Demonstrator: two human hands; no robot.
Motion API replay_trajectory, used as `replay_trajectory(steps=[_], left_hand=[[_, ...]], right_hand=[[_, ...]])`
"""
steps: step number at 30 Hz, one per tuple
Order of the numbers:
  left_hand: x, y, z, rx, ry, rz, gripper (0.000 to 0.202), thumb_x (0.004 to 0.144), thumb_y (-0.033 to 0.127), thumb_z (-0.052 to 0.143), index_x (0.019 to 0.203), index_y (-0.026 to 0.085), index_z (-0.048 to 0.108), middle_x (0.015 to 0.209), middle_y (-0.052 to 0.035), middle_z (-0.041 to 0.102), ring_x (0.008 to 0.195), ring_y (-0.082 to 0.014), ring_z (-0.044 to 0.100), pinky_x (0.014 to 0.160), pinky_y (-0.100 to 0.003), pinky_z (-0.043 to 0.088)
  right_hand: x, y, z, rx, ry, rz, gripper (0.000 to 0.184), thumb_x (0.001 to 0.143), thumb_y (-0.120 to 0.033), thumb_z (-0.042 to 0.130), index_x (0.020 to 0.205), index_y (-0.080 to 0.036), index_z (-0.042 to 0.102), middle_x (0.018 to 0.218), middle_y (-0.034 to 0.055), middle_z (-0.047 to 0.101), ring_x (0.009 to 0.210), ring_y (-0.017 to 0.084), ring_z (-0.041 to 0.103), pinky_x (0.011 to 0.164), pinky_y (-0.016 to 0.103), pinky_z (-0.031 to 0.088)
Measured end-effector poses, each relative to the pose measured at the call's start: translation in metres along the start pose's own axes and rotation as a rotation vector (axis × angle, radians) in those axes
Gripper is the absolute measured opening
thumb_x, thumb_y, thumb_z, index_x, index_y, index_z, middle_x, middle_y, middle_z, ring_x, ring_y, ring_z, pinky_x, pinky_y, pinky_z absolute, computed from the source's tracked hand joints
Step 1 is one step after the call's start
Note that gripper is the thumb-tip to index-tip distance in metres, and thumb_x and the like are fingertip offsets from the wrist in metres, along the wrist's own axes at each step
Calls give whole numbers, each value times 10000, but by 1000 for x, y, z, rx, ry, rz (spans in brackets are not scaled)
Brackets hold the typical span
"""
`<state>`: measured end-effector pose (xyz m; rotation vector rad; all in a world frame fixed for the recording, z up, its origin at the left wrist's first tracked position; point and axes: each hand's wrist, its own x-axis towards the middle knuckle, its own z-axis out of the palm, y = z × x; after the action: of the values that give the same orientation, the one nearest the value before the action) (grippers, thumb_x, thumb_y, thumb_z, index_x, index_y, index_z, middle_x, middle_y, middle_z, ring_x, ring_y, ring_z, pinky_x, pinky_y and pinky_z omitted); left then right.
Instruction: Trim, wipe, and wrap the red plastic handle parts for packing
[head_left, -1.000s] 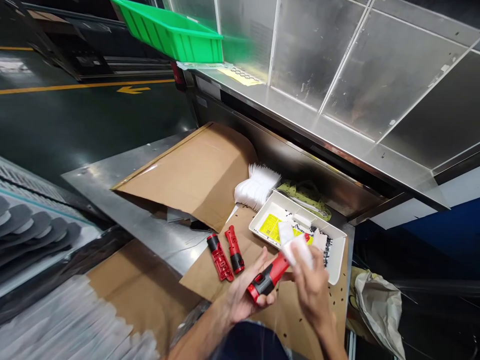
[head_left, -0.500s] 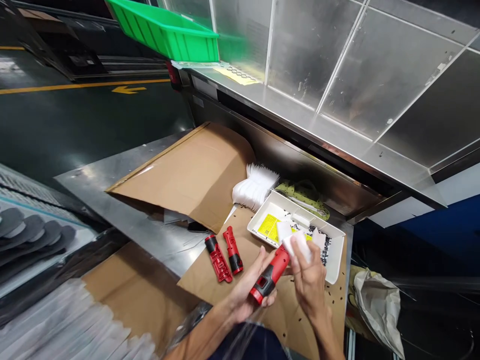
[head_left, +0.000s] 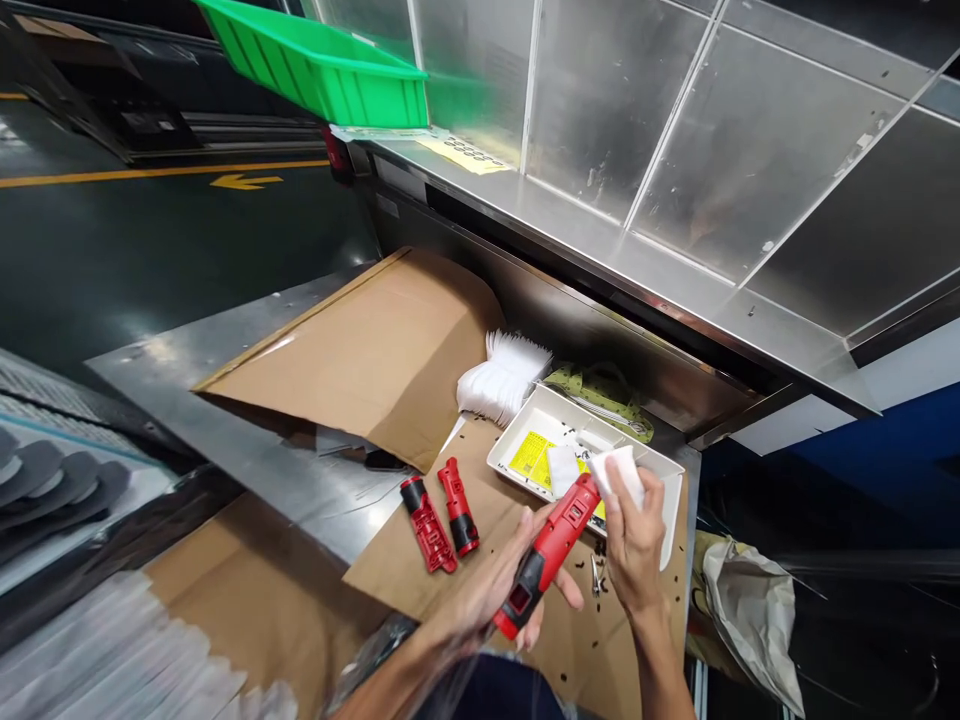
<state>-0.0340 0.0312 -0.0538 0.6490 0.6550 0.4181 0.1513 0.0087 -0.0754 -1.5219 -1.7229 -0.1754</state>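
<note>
A red and black plastic tool housing [head_left: 556, 540] lies slanted across my left hand [head_left: 517, 580], between the thumb side and the loosely spread fingers. My right hand [head_left: 637, 535] pinches a folded white cloth [head_left: 624, 475] just beside the housing's upper red end; whether the cloth touches it I cannot tell. Two more red and black housing pieces, one [head_left: 430, 525] showing its ribbed inside and the other [head_left: 458, 507] narrower, rest on the cardboard to the left. Behind my hands is a white tray [head_left: 517, 440] with yellow labels and a white piece inside.
A stack of white cloths [head_left: 504, 375] and a yellow-green patterned cloth bundle [head_left: 600, 400] sit behind the tray. A large cardboard sheet [head_left: 360, 340] leans at the left. Small dark bits and tweezers [head_left: 597, 575] lie on the cardboard. A green bin [head_left: 330, 80] stands on the upper shelf.
The housing has turned, showing more of its red side and a small slot. My left fingers have loosened and spread. My right hand with the cloth has moved slightly right and up from the housing's end.
</note>
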Motion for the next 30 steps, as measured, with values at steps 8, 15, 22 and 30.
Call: replay_trajectory(steps=[8,15,22,30], left_hand=[[-1,-5,-6,68,32,-13,860,868,777,273,1555,266,193,570,6,616,352,-111,538,362,-161,402],[-4,4,-10,119,28,-70,836,899,740,275,1561,239,177,547,11,611,340,-101,513,348,-142,319],[-2,7,-10,153,27,-80,766,922,698,283,1544,251,255,509,16,583,322,-105,479,346,-161,331],[-1,11,-8,131,50,-156,703,963,637,245,1537,232,278,493,15,577,299,-90,436,334,-147,266]], right_hand=[[0,8,-4,-85,-85,-59,429,1001,-276,425,1423,-290,501,1175,114,509,1059,223,611,784,329,574],[1,9,-11,-150,-145,-146,425,997,-251,425,1410,-292,514,1190,119,511,1000,214,626,724,308,574],[2,11,-8,-223,-200,-193,392,1004,-284,414,1365,-295,567,1153,123,559,975,222,634,666,292,562],[1,13,-11,-232,-203,-200,388,1010,-282,398,1350,-273,583,1152,127,547,970,228,626,643,295,551]])
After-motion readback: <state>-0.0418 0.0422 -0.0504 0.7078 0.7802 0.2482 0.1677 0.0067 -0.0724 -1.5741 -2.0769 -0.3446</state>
